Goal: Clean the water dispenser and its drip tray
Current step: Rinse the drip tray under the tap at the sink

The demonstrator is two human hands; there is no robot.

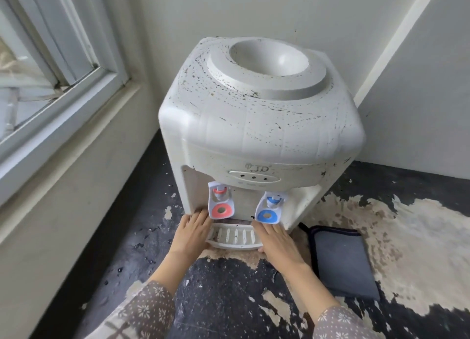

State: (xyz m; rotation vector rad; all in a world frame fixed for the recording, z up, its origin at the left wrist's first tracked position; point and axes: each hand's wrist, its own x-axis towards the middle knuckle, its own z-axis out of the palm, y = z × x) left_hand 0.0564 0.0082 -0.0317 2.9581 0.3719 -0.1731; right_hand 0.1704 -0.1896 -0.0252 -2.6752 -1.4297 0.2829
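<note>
A: Dispenser at centre, a white tabletop unit on a floor of peeling dark paint. Its top is speckled with dark flecks, and the empty bottle well sits toward 12 o'clock.

B: Taps?

A: Two, in the front recess. Red tap toward 9 o'clock of the recess, blue tap toward 3 o'clock. Each has a coloured paddle with a round hole.

B: Tray position?

A: Tray lies directly at 6 o'clock of the taps, at the foot of the unit, its slotted white grille facing up. Whether it is fully seated in its slot cannot be told.

B: Hands?

A: Left hand covers the tray's 9 o'clock end, fingers extended forward and close together, tips touching the unit's lower edge just beside the red paddle. Right hand covers the 3 o'clock end, fingers likewise fairly straight, tips under the blue paddle; its thumb curls at the tray's front rim. Whether either hand actually clamps the tray cannot be told. Both sleeves are grey with a white floral print.

B: Surroundings?

A: Cloth, grey-blue and folded, lies flat on the floor at 4 o'clock of the unit, just beside the right hand. Window runs along 9 to 10 o'clock; plain walls meet behind the unit.
</note>
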